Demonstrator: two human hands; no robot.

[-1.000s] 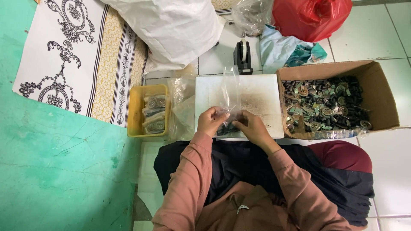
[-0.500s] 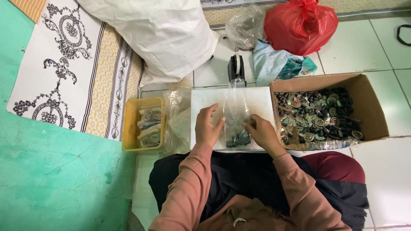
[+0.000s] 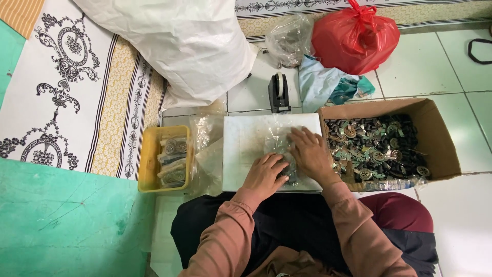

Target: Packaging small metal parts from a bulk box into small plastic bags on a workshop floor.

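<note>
While my fingers press down here in front of me, the biggest thing around is the white sack (image 3: 174, 46), lying well beyond my fingertips and off to their left. Next in size, the cardboard box (image 3: 441, 138) of small dark metal pieces sits just to the right of my right hand (image 3: 310, 154). Under both hands is the white board (image 3: 246, 138), and on it the clear plastic bag (image 3: 279, 146) — my right fingers lie flat and spread across it, pressing it onto the board. My left hand (image 3: 264, 177) is nearer to me, fingers curled together at the bag's near edge beside a small dark clump; whether they pinch it, I cannot tell. Past my fingertips and to the right rests the red bag (image 3: 356, 36). Left of my left fingers, apart from them, stands the yellow tray (image 3: 148, 164) with packed pieces. Straight beyond my fingertips — the black tape dispenser (image 3: 279, 92).
</note>
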